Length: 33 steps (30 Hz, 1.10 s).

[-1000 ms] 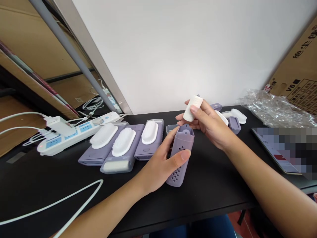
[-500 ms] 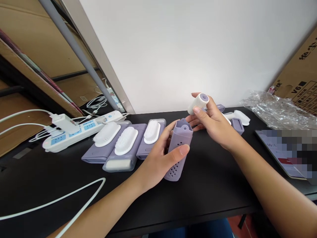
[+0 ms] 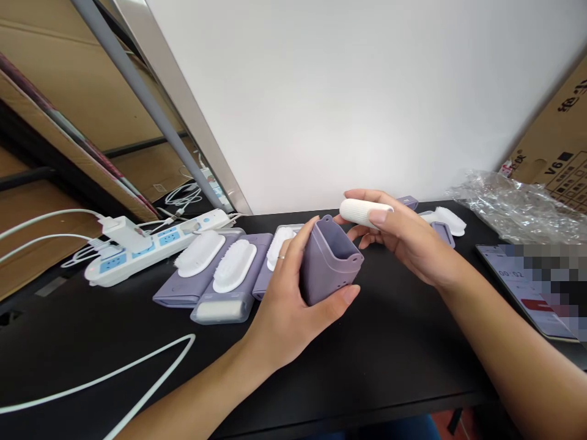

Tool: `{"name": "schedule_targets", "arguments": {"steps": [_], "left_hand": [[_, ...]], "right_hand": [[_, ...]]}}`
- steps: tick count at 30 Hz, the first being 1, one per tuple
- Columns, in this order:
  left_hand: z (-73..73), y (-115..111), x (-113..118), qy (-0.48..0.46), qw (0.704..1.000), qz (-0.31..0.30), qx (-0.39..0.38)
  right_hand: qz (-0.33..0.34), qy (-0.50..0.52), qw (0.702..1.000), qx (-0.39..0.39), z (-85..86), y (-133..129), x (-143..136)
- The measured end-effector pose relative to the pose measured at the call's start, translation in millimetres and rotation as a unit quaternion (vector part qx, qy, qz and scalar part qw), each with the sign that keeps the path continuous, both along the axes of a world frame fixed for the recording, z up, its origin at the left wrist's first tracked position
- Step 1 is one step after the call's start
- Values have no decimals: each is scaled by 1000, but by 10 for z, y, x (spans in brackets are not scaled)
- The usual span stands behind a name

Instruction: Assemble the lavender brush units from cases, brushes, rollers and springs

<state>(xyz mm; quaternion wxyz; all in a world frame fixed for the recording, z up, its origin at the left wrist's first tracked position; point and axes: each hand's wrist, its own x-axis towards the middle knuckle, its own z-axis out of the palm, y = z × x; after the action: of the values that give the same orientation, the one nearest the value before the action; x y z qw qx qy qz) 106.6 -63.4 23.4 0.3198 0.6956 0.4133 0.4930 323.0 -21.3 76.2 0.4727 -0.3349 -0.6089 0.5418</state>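
My left hand [image 3: 288,299] is wrapped around a purple plastic case [image 3: 331,269], whose open end tilts up and toward me. Some small holes show low on its side. Just beyond the case, my right hand [image 3: 403,238] grips a white ribbed roller [image 3: 364,212] between thumb and fingers. The roller lies nearly level, apart from the case's mouth. Left of my left hand, several purple cases lie on the black table, such as one purple case with a white bristle brush [image 3: 235,266] on top. Another white brush [image 3: 199,253] sits on the case farther left.
A white power strip [image 3: 160,247] with plugs and cables stands at the left. Behind my right hand lie a purple frame-shaped part [image 3: 443,234] and a white brush [image 3: 450,221]. Clear plastic wrap [image 3: 495,205], a phone [image 3: 518,284] and a cardboard box [image 3: 550,140] are at the right.
The purple case has turned so its open mouth now faces me more. The roller has swung from tilted to nearly level and come slightly lower in my right hand.
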Motion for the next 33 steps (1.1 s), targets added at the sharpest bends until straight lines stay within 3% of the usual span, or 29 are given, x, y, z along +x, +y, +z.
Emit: {"name": "schedule_targets", "arguments": {"steps": [4, 7, 10, 15, 20, 28, 33], "left_hand": [[54, 75, -66, 115, 975, 144, 128], [92, 170, -147, 180, 939, 195, 219], [89, 245, -219, 246, 900, 211, 291], [62, 282, -265, 332, 834, 180, 402], [77, 281, -254, 381, 803, 218, 403], [59, 326, -255, 385, 817, 233, 361], [49, 342, -271, 406, 806, 224, 367]], "right_hand": [[-30, 6, 999, -27, -49, 14, -64], [-73, -2, 997, -10, -69, 20, -98], [-117, 5, 993, 8, -76, 8, -88], [-82, 46, 995, 17, -117, 18, -93], [-41, 15, 999, 33, -192, 61, -144], [-69, 27, 997, 22, -303, 87, -184], [-98, 18, 995, 21, -366, 116, -223]]}}
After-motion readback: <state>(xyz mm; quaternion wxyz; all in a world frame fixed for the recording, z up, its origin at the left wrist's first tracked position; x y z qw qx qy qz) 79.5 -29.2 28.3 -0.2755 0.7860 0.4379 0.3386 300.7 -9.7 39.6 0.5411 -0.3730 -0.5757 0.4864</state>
